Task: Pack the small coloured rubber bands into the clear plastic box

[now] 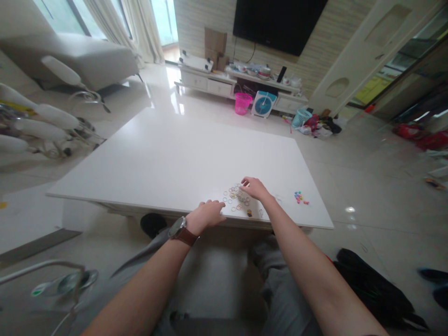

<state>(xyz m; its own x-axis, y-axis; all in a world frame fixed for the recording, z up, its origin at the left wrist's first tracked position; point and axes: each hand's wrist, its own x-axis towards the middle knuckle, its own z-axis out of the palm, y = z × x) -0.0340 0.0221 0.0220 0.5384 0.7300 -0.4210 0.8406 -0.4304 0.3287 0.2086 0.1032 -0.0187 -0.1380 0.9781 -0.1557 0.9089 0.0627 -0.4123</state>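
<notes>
Item: rings (240, 195), many, thin, in several pale and coloured tones. Location: near edge of the white counter (168, 154), in a loose heap with single pieces scattered round it, between and just ahead of the two hands.

Item: right hand (257, 189), bare, reaching over the counter from the right. Fingers bent, fingertips at the far side of the heap. State of grip: cannot be told; a ring between fingertips and thumb is too small to make out.

Item: left hand (207, 215), palm down at the counter's near edge, just left of the heap. State of grip: released, thumb apart from the fingers. Wrist bears a wristwatch (178, 227) with brown strap.

Item: dark-and-yellow piece (249, 213), small, on the counter at the near side of the rings. Detail too small to tell.

Item: coloured pieces (298, 197), small, in a group near the counter's right end, well apart from the rings.

Surroundings, beyond the counter: low cabinet (220, 87) against the wall; pink basket (242, 103) and blue-and-white fan (263, 104) side by side on the floor before it; dark television (278, 23) on the wall above; grey sofa (94, 60) at far left.
</notes>
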